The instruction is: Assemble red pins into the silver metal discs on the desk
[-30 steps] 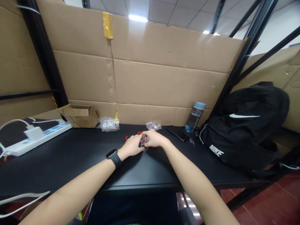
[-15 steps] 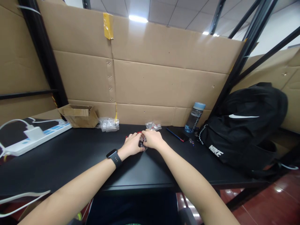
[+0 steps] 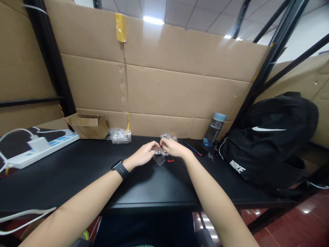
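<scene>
My left hand (image 3: 146,153), with a dark watch (image 3: 119,168) on its wrist, closes its fingers on a small clear plastic bag (image 3: 159,160). My right hand (image 3: 172,148) meets it from the right and pinches the same bag near its top. Shiny crumpled plastic shows between the fingertips, with a bit of red in it. The bag's lower corner hangs or lies just in front of the hands; I cannot tell which. A small red piece (image 3: 171,160) lies on the black table (image 3: 151,188) below my right hand.
More clear bags (image 3: 169,137) lie behind my right hand, and others (image 3: 120,136) beside an open cardboard box (image 3: 88,127). A white power strip (image 3: 43,151) is at left. At right are a pen (image 3: 192,148), a water bottle (image 3: 215,129) and a black backpack (image 3: 269,144).
The hands have drawn slightly apart and the clear bag now shows between them. The red piece on the table has come into view below my right hand. The camera view has shifted slightly.
</scene>
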A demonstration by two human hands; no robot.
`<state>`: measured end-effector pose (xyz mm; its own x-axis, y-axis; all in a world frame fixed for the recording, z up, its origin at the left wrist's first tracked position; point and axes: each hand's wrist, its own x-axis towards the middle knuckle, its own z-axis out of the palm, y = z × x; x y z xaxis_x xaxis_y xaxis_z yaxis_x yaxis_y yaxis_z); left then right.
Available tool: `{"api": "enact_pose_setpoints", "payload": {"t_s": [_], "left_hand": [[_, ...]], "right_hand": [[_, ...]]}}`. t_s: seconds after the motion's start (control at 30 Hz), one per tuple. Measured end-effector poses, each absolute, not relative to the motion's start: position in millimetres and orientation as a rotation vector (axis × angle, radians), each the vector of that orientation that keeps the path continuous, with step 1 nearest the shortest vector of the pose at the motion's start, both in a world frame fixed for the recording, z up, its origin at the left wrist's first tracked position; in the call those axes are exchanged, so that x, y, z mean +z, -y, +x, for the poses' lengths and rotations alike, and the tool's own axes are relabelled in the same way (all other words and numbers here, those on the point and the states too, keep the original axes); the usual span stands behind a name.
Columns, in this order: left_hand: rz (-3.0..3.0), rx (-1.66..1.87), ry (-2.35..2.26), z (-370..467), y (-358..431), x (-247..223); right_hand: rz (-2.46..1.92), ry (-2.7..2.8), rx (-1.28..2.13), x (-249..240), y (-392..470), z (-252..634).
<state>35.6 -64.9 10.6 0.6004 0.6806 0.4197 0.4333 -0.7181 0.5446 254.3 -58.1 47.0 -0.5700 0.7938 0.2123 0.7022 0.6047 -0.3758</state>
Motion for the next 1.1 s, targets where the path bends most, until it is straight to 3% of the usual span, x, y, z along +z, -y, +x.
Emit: {"api": "enact_pose_setpoints", "payload": {"t_s": [0.23, 0.87, 1.1], "left_hand": [[2.844, 0.719, -0.953, 25.3, 60.9, 3.1], [2.547, 1.0, -1.023, 24.0, 64.4, 22.1], [2.386, 0.984, -0.958, 20.4, 72.3, 32.5]], "right_hand": [[-1.094, 2.666, 0.299, 31.5, 55.7, 241.6], [-1.075, 2.47, 0.441, 52.4, 60.0, 251.4], [-0.998, 2.353, 0.644, 55.9, 58.3, 255.1]]}}
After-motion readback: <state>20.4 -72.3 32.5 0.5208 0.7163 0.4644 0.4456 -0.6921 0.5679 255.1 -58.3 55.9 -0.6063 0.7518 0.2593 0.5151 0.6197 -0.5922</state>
